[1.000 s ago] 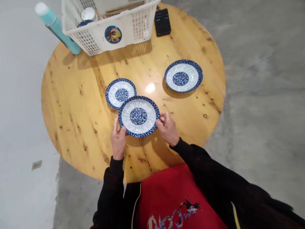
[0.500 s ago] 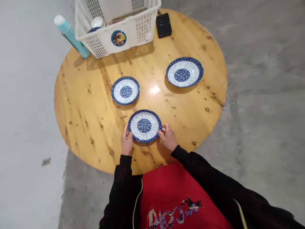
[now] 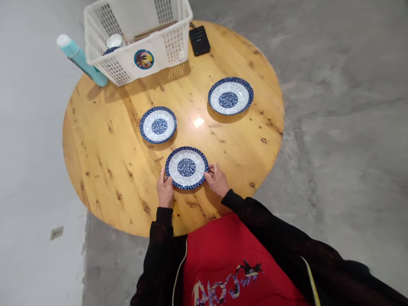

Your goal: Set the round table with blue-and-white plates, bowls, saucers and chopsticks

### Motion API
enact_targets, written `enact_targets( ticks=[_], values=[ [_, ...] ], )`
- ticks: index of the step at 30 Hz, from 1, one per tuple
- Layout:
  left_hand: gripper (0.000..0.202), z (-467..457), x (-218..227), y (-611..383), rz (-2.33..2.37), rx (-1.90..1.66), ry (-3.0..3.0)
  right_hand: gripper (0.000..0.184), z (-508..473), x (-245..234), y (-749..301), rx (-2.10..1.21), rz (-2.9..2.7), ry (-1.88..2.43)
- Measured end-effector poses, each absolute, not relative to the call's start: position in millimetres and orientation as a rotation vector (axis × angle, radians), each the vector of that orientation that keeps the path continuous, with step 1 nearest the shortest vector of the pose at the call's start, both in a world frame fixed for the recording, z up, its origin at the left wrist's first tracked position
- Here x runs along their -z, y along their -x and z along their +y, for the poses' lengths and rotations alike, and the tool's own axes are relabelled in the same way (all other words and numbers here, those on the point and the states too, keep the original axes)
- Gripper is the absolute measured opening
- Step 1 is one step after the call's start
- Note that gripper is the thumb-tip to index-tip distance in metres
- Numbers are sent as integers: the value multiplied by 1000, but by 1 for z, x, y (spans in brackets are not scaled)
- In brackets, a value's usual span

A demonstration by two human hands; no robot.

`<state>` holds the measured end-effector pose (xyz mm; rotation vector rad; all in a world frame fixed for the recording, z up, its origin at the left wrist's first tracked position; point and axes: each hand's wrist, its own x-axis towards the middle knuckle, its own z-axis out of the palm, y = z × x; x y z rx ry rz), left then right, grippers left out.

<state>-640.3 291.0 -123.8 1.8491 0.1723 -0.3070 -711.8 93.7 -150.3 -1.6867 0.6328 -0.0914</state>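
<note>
- At the near side of the round wooden bench [image 3: 105,170], the near plate [image 3: 186,168] sits between the person's two hands, face up; whether it rests fully on the wood or is held just above it, I cannot tell.
- The left hand [image 3: 165,190] grips the near plate by its left rim, thumb on top and fingers curled at the edge.
- The right hand [image 3: 217,180] pinches the opposite rim, thumb over the border, the other fingers bent and partly hidden.
- The near plate has a dark blue border, a pale patterned ring and a round blue centre.
- Just beyond it and to its left lies the middle plate [image 3: 158,125], with the same pattern, apart from it.
- Farther off, to the right, is the far plate [image 3: 230,96], also blue and white, well apart from both hands.
- At the back of the bench stands a white basket [image 3: 173,47] with a round sticker [image 3: 144,59] on its front; inside are a white cup [image 3: 115,41] and some thin brown sticks [image 3: 154,30].
- Beside the basket, a turquoise cylinder [image 3: 82,61] stands to the left and a black box [image 3: 199,40] lies to the right.
</note>
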Motion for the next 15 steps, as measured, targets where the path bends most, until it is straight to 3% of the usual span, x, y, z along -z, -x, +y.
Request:
enact_targets(
  ticks=[6,15],
  values=[
    [63,291,126,637,108,307,-1875,23,94,150,710,96,682,1722],
    [62,287,129,642,159,328,-1815,35,70,153,718,63,549,1681]
  ],
)
